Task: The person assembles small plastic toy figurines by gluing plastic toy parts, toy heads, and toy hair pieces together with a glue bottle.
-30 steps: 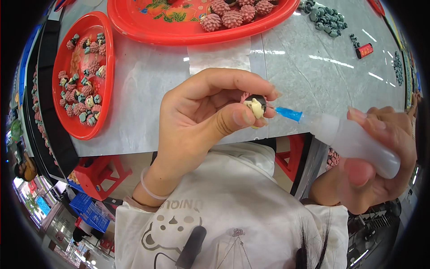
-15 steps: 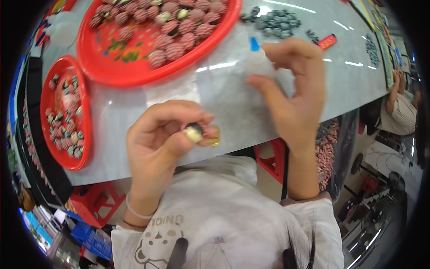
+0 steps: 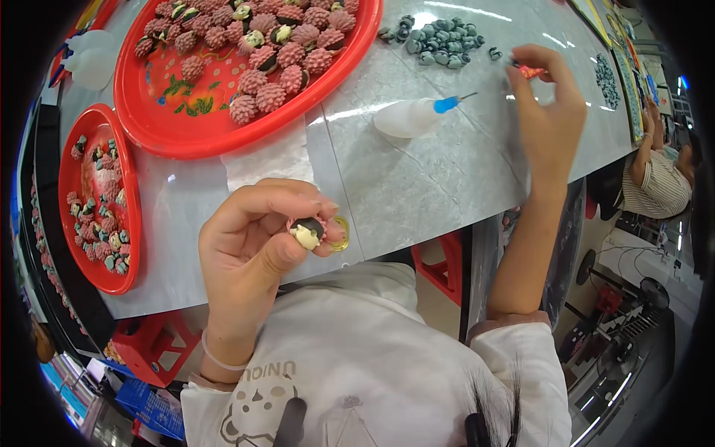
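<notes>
Between the thumb and fingers of my left hand (image 3: 249,242), closed, is a small pink ridged figure (image 3: 306,232) with a black and cream face side. A clear yellow ring-shaped piece (image 3: 341,234) sits by those fingertips. My right hand (image 3: 550,112) is over the far right of the table, thumb and forefinger nearly together at a tiny dark piece (image 3: 514,63). Behind these fingers a small red object (image 3: 529,71) partly shows. A white squeeze bottle (image 3: 406,118) with a blue needle tip lies on its side between my hands.
A large red tray (image 3: 156,138) of pink ridged pieces is at the far left, a smaller red tray (image 3: 69,160) of little figures nearer. Grey-blue pieces (image 3: 447,41) are heaped at the back. A white tissue (image 3: 272,160) lies by the large tray. Another person (image 3: 659,179) sits at right.
My right hand has let go of the squeeze bottle, which now lies on the table, and has moved right and away to the small dark pieces. My left hand still holds the pink figure.
</notes>
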Motion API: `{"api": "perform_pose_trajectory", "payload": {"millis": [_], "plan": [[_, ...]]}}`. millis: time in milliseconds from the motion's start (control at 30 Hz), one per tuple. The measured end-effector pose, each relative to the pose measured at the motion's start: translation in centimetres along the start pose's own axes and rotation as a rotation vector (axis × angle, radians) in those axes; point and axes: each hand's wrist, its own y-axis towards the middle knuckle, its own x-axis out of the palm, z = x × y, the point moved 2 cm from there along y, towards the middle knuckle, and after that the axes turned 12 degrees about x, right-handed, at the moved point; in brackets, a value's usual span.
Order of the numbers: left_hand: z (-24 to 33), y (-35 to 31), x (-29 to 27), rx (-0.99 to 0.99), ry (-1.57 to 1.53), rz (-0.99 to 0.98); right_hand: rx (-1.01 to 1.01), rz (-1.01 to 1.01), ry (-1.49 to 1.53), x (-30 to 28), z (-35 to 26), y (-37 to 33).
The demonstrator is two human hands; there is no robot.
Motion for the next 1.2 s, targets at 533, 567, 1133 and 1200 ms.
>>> {"api": "perform_pose_trajectory", "payload": {"millis": [533,567,1133,1200], "plan": [[0.7,-0.7,0.1,0.009,-0.121,-0.021,0.390,-0.765,1.377,-1.0,-4.2,-7.5],[0.8,-0.8,0.2,0.004,-0.128,-0.022,0.386,-0.773,1.383,-1.1,-4.5,-7.6],[0.3,-1.4,0.7,-0.056,-0.088,0.083,-0.040,-0.568,1.159,-1.0,-9.6,-9.0],[0.2,-1.4,0.8,-0.044,-0.082,0.088,-0.141,-0.505,1.097,-0.8,-9.9,-8.9]]}}
